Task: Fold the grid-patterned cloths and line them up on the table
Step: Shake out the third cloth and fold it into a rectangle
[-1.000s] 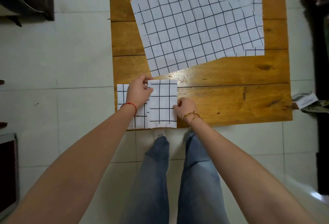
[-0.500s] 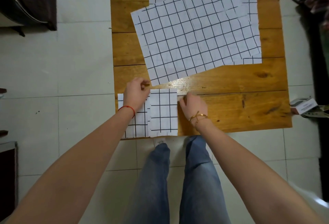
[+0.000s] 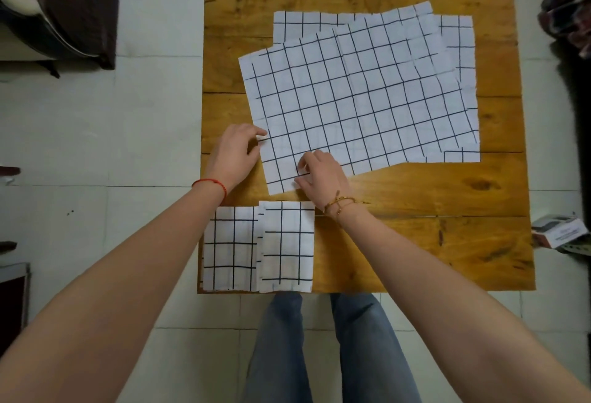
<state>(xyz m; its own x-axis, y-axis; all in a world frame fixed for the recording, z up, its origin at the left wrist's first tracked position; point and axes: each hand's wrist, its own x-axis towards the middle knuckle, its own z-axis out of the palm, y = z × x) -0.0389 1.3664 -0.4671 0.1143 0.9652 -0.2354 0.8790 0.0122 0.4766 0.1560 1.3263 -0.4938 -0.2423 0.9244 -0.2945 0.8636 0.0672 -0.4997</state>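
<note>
Hands: your left hand (image 3: 235,154) and right hand (image 3: 321,175) both pinch the top unfolded cloth's (image 3: 361,102) near corner; two folded cloths (image 3: 259,247) lie just behind your wrists on the bench (image 3: 415,210).

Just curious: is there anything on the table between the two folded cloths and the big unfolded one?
In the head view, only bare wooden table separates the folded cloths from the unfolded cloth; the right hand reaches across that strip.

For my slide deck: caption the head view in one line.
Both hands, left hand and right hand, reach the top unfolded grid cloth; two folded cloths lie at the wooden table near edge.
</note>
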